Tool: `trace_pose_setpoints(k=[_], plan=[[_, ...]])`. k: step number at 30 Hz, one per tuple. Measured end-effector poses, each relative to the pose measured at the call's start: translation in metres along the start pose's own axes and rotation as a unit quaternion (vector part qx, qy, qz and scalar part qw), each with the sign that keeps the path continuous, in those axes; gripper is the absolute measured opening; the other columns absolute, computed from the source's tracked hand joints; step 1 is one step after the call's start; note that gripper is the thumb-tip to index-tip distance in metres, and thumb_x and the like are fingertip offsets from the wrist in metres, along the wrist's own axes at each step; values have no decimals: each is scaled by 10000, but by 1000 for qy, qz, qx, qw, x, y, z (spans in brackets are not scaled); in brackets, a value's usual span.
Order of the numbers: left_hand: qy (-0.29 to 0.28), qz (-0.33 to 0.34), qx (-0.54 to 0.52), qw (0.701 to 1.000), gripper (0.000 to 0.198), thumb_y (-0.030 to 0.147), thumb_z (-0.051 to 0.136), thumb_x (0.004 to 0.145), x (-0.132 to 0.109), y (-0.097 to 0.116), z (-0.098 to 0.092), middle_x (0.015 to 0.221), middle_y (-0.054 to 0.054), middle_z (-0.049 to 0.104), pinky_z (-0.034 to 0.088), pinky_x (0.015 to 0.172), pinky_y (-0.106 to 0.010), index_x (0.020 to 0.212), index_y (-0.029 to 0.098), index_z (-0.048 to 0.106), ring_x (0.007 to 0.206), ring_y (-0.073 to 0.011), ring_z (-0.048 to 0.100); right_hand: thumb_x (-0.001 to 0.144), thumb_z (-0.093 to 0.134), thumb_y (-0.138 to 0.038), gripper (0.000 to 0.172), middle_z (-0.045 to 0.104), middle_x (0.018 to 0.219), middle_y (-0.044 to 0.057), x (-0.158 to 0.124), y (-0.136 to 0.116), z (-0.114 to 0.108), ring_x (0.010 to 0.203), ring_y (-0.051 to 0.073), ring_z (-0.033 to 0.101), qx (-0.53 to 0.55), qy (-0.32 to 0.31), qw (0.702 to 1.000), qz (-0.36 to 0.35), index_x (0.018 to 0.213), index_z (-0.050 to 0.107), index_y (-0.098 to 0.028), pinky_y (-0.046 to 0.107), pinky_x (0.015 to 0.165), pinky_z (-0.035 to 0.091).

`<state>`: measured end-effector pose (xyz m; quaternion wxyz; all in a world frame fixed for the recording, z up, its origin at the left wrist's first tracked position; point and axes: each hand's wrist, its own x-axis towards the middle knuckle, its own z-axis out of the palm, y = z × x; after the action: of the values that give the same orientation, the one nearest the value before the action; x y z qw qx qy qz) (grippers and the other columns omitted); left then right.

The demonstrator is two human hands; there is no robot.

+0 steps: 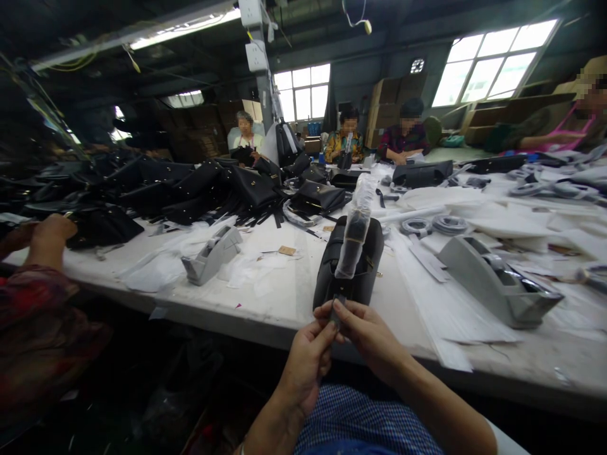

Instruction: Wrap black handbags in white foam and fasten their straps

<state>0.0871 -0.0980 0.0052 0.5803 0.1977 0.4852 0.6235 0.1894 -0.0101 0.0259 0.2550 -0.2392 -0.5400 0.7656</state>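
A black bag (324, 272) stands at the front edge of the white table (279, 309), with a handle in white wrapping (353, 237) rising from it. My left hand (306, 360) and my right hand (367, 328) meet just in front of the bag. Between their fingertips is a small dark strap end (337, 303), pinched by both hands. The fingers partly hide it, and whether it joins the bag cannot be made out.
Grey tape dispensers stand left (213, 254) and right (497, 278) on the table. White sheets (455, 309) lie at right, a pile of black bags (190, 183) at back left. A person's arm (47, 246) reaches in at left; several people sit across the table.
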Motion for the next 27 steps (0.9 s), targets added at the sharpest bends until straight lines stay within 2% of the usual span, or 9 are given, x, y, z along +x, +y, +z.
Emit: trace_pose_setpoints(k=[4, 8, 12, 15, 18, 21, 23, 24, 27], plan=[[-8, -6, -1, 1000, 403, 533, 735, 786, 2, -6, -1, 501, 112, 259, 69, 385, -203, 759, 154, 600, 408, -25, 120, 880, 624, -574, 447, 736, 959, 69, -2, 0, -11, 813, 168, 662, -67, 16, 997, -20, 1045, 729, -172, 330, 844, 525], [4, 37, 33, 999, 398, 554, 675, 834, 2, -8, -1, 567, 82, 385, 96, 398, -200, 814, 160, 626, 425, -27, 146, 861, 559, -685, 570, 752, 850, 107, -7, -3, -38, 823, 251, 708, -147, 79, 985, -45, 922, 738, -147, 422, 833, 569], [56, 121, 179, 975, 486, 624, 558, 881, 10, -5, -16, 616, 8, 549, 343, 494, -207, 902, 165, 715, 526, -98, 446, 883, 544, -658, 503, 737, 794, 106, -12, -7, -73, 758, 257, 703, -240, 231, 935, -120, 828, 704, -185, 416, 742, 593], [138, 193, 240, 941, 517, 643, 549, 872, 23, -2, -33, 856, -80, 698, 497, 766, -310, 1000, 178, 737, 828, -221, 631, 872, 605, -597, 424, 732, 1038, 113, -7, -1, -95, 965, 285, 694, -285, 273, 906, -151, 1022, 690, -210, 464, 901, 569], [176, 257, 248, 917, 556, 591, 650, 824, 39, -1, -36, 1307, -132, 624, 464, 983, -393, 1233, 214, 647, 1177, -298, 583, 833, 657, -587, 644, 547, 1419, 137, 4, 16, -104, 1217, 307, 598, -265, 257, 918, -145, 1356, 535, -231, 491, 1032, 504], [146, 298, 260, 907, 921, 508, 808, 688, 57, -4, -22, 1520, -138, 439, 388, 1090, -431, 1475, 252, 404, 1376, -331, 432, 842, 631, -606, 838, 389, 1551, 147, 14, 38, -102, 1310, 298, 533, -201, 190, 954, -117, 1528, 317, -244, 485, 1110, 429], [163, 291, 270, 903, 1087, 460, 862, 616, 70, -6, -7, 1536, -134, 419, 387, 1090, -426, 1524, 275, 294, 1394, -338, 415, 879, 606, -572, 806, 398, 1551, 125, 16, 50, -97, 1344, 274, 500, -169, 150, 967, -116, 1551, 278, -269, 455, 1154, 370], [193, 277, 277, 900, 1075, 458, 863, 611, 76, -6, -1, 1505, -133, 461, 408, 1069, -420, 1513, 277, 308, 1369, -340, 450, 890, 604, -549, 774, 401, 1552, 107, 15, 55, -95, 1352, 266, 491, -159, 137, 970, -124, 1549, 291, -289, 437, 1158, 364], [293, 223, 305, 878, 735, 548, 785, 681, 92, 2, 5, 1219, -135, 679, 476, 971, -417, 1292, 210, 556, 1202, -360, 601, 868, 630, -547, 740, 439, 1530, 85, 14, 66, -93, 1198, 285, 627, -133, 123, 974, -135, 1524, 355, -340, 420, 1033, 499]])
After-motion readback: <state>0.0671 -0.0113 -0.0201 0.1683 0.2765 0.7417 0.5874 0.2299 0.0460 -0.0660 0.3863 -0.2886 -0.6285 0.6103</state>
